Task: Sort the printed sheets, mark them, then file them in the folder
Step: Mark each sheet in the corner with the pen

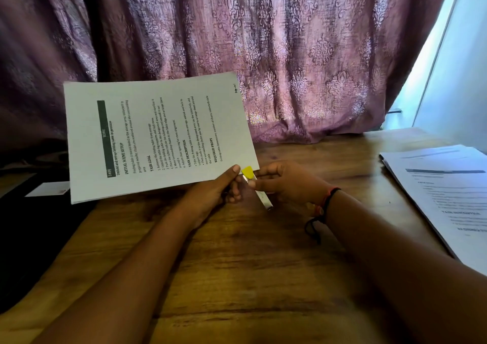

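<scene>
The person held a stack of printed sheets (158,138) up off the table (237,259), left of centre and in front of a mauve patterned curtain (290,54). The stack was turned sideways: its long axis ran left to right, dipping a little at the right, with the dark heading bar and the page top towards the left and the lines of print running from near to far. The left hand (218,188) had its grip on the near right corner, thumb on the top page and fingers curled beneath.

Just beside that corner the right hand (287,183) pinched a marker (264,200) between thumb and fingertips. The marker's yellow end pointed up and left, touching or just short of the paper's edge, I could not tell which, and its white barrel slanted down to the right. A red and black bracelet (326,198) sat on that wrist.

A second pile of sheets (442,191) lay flat on the table at the far right. At the left a small white card (50,188) rested on a dark surface too dim to make out.
</scene>
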